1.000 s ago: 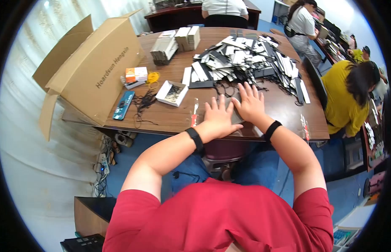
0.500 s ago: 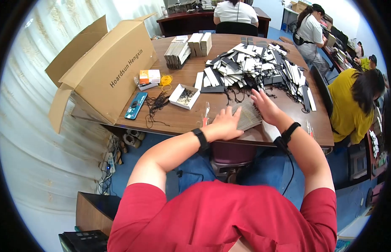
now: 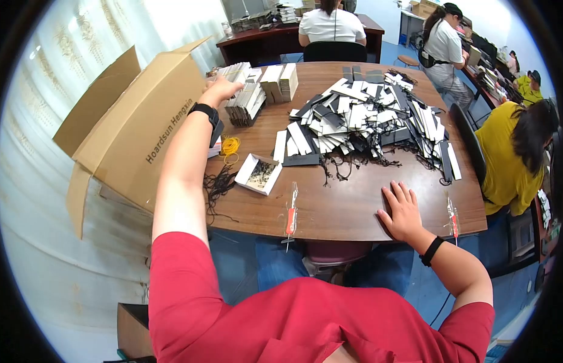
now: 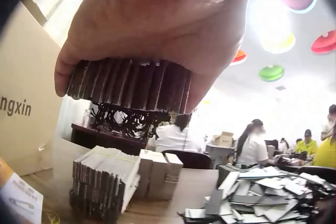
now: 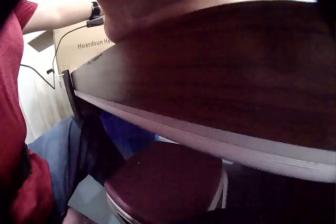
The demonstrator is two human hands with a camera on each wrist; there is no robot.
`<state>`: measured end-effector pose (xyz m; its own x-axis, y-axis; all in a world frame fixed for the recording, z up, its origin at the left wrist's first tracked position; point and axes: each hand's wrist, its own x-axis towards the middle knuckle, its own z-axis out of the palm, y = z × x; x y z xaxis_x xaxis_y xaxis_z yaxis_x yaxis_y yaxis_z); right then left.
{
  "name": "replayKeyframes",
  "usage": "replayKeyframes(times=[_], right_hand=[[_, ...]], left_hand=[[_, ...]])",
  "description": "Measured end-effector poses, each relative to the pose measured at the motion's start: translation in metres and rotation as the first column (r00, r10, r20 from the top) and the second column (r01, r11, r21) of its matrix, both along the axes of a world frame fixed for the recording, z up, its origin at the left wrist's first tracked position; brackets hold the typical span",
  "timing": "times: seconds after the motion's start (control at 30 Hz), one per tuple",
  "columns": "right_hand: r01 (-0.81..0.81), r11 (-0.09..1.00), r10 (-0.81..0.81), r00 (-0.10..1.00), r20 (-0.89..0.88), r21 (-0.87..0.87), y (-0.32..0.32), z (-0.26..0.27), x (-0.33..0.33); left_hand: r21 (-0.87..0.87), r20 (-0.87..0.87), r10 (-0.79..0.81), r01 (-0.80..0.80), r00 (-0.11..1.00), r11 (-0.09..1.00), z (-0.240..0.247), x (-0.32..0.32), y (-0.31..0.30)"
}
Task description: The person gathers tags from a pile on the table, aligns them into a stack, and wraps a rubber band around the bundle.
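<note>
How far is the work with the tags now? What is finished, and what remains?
Done: neat stacks stand on the table near the box. In hand: the left grip holds a bundle of tags above them; the right grip rests flat at the table edge, holding nothing. Left: a big loose pile of tags lies unsorted mid-table.

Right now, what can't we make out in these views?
- Top of the card bundle: left wrist view, covered by the left hand gripping it; card count unclear.
- Right hand fingers: right wrist view, cut off by the top edge; the head view shows them flat on the table.
- Contents of the small white tray: head view, too small.
- Inside of the cardboard box: head view, hidden by its own side.
</note>
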<state>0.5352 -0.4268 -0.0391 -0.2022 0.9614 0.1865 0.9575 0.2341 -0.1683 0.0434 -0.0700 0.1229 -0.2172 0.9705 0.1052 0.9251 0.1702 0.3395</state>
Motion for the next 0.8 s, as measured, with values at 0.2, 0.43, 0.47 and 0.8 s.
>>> replayKeyframes(times=[0.2,0.43,0.47,0.8], right_hand=[[0.001,1.000,-0.001,1.000,-0.021,0.008,0.001,0.004,0.000],[0.003,1.000,-0.003,1.000,-0.015,-0.007,0.001,0.003,-0.001],[0.002,1.000,-0.003,1.000,-0.017,-0.013,0.001,0.004,-0.001],[0.004,1.000,-0.004,1.000,-0.024,-0.022,0.002,0.006,0.000]], left_hand=[[-0.122,-0.166,0.054,-0.074,0.985,0.990,-0.040,0.025,0.022],[-0.131,-0.200,0.095,-0.123,0.975,0.984,-0.036,0.034,0.012],[-0.118,-0.208,0.064,-0.090,0.976,0.989,-0.036,0.034,0.009],[-0.032,-0.177,0.076,-0.083,0.981,0.996,-0.050,0.015,0.043]])
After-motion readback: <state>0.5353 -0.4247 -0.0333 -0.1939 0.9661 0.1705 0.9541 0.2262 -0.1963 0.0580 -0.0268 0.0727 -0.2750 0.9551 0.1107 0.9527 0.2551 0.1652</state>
